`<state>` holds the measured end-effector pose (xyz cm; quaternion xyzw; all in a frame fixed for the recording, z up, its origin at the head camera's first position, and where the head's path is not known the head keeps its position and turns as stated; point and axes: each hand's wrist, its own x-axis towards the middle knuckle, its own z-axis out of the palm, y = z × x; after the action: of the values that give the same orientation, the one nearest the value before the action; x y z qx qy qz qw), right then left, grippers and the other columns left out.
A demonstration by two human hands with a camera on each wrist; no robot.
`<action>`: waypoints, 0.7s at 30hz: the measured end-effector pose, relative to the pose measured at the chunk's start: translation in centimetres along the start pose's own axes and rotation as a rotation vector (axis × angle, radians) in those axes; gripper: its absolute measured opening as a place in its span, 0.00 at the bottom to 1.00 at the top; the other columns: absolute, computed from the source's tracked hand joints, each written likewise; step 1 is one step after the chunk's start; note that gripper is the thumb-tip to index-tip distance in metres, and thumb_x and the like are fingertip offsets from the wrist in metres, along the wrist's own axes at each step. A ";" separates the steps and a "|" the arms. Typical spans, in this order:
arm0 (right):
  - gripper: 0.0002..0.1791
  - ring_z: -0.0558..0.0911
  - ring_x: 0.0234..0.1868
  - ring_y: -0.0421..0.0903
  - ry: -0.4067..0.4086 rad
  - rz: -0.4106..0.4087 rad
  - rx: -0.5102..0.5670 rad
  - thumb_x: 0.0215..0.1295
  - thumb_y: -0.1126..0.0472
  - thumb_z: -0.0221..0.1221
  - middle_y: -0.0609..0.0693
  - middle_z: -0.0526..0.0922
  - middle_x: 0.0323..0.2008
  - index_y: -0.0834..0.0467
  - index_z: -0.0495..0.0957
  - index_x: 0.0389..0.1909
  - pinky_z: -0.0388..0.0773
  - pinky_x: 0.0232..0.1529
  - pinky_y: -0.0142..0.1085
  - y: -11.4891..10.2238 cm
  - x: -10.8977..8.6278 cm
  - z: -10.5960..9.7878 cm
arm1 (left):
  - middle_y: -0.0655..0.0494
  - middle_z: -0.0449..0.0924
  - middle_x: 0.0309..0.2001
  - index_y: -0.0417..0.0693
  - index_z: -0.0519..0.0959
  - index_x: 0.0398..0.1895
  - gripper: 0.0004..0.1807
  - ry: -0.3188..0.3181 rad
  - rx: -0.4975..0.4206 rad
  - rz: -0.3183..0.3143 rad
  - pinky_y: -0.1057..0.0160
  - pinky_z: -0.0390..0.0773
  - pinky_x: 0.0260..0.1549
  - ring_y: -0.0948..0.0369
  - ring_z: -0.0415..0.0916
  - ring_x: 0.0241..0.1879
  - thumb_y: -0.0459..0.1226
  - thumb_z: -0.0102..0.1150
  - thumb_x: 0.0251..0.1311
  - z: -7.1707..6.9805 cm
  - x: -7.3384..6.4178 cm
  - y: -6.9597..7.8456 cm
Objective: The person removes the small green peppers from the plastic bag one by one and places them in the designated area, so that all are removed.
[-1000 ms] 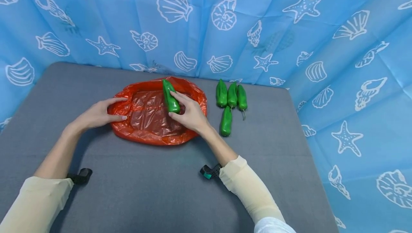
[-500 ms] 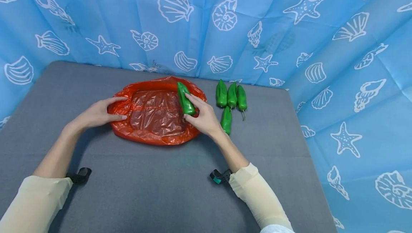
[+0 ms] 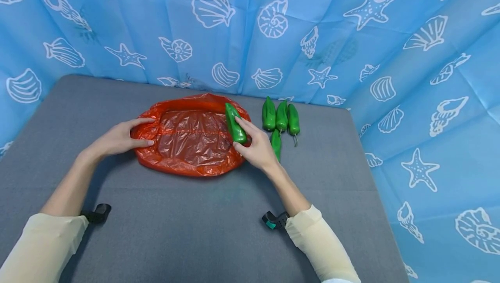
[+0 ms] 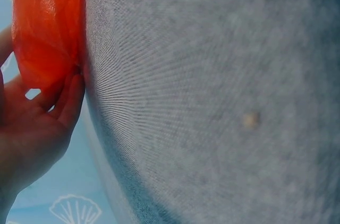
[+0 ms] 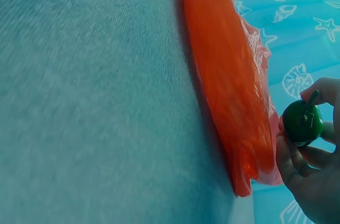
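Note:
A red plastic bag (image 3: 183,169) lies spread on the grey table with its mouth open upward and its rim rolled out. At its left end my left hand (image 3: 117,139) holds the rim, thumb and fingers on the red plastic (image 4: 48,27). My right hand (image 3: 258,147) grips a green pepper (image 3: 235,124) over the bag's right end. From the right wrist view, the pepper (image 5: 302,124) sits between thumb and fingers, its stem end toward the camera. Any contact between pepper and bag is hard to tell.
To the right of the bag, several more green peppers (image 3: 281,116) lie grouped on the table. One front pepper (image 3: 276,142) is partly hidden by my right hand. A blue shell-patterned curtain (image 3: 250,35) hangs along the table's back and right edges.
My right hand has moved rightward with the green pepper, from above the bag's middle to its right end. My left hand and the bag have stayed in place.

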<state>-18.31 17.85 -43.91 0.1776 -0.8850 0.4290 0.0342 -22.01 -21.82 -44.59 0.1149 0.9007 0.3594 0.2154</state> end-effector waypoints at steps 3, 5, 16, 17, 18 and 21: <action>0.39 0.78 0.59 0.48 0.019 -0.002 -0.012 0.58 0.60 0.64 0.52 0.68 0.71 0.49 0.66 0.73 0.82 0.51 0.44 0.3 -0.4 -0.4 | 0.24 0.48 0.73 0.43 0.53 0.78 0.47 -0.001 0.003 0.002 0.27 0.54 0.62 0.28 0.49 0.69 0.51 0.64 0.63 0.0 0.0 0.0; 0.38 0.79 0.57 0.47 0.036 -0.001 -0.021 0.57 0.60 0.63 0.52 0.69 0.70 0.49 0.67 0.72 0.82 0.51 0.45 0.5 -0.6 -0.8 | 0.24 0.48 0.73 0.43 0.53 0.78 0.47 -0.001 0.002 0.002 0.27 0.54 0.62 0.28 0.49 0.69 0.51 0.65 0.63 0.0 0.0 0.0; 0.38 0.74 0.65 0.45 0.109 0.016 -0.068 0.56 0.60 0.65 0.48 0.72 0.68 0.48 0.69 0.71 0.75 0.60 0.42 1.5 -2.2 -2.5 | 0.24 0.47 0.73 0.42 0.53 0.78 0.47 -0.014 0.009 0.000 0.27 0.55 0.62 0.28 0.47 0.69 0.52 0.64 0.64 -0.4 0.1 -0.1; 0.38 0.74 0.65 0.45 0.115 0.021 -0.069 0.56 0.60 0.65 0.48 0.72 0.68 0.48 0.69 0.71 0.74 0.60 0.42 1.6 -2.4 -2.7 | 0.24 0.46 0.73 0.42 0.52 0.78 0.47 -0.015 0.010 0.000 0.27 0.55 0.62 0.28 0.47 0.69 0.52 0.64 0.64 -0.3 0.1 -0.1; 0.38 0.73 0.65 0.45 0.119 0.024 -0.070 0.56 0.61 0.65 0.48 0.72 0.68 0.48 0.69 0.71 0.74 0.61 0.43 1.7 -2.6 -2.9 | 0.24 0.47 0.73 0.42 0.53 0.78 0.47 -0.015 0.008 -0.001 0.27 0.55 0.62 0.28 0.48 0.69 0.52 0.64 0.63 -0.3 0.1 -0.1; 0.39 0.72 0.66 0.45 0.127 0.033 -0.077 0.56 0.61 0.65 0.48 0.72 0.68 0.48 0.69 0.71 0.73 0.62 0.43 1.9 -3.2 -3.3 | 0.24 0.47 0.73 0.43 0.53 0.78 0.47 -0.017 0.004 0.003 0.27 0.55 0.62 0.28 0.48 0.69 0.52 0.64 0.64 -0.2 0.2 -0.1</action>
<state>-16.27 22.43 -43.90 0.1340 -0.8997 0.4055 0.0898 -22.31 -21.93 -44.55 0.1197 0.8995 0.3568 0.2222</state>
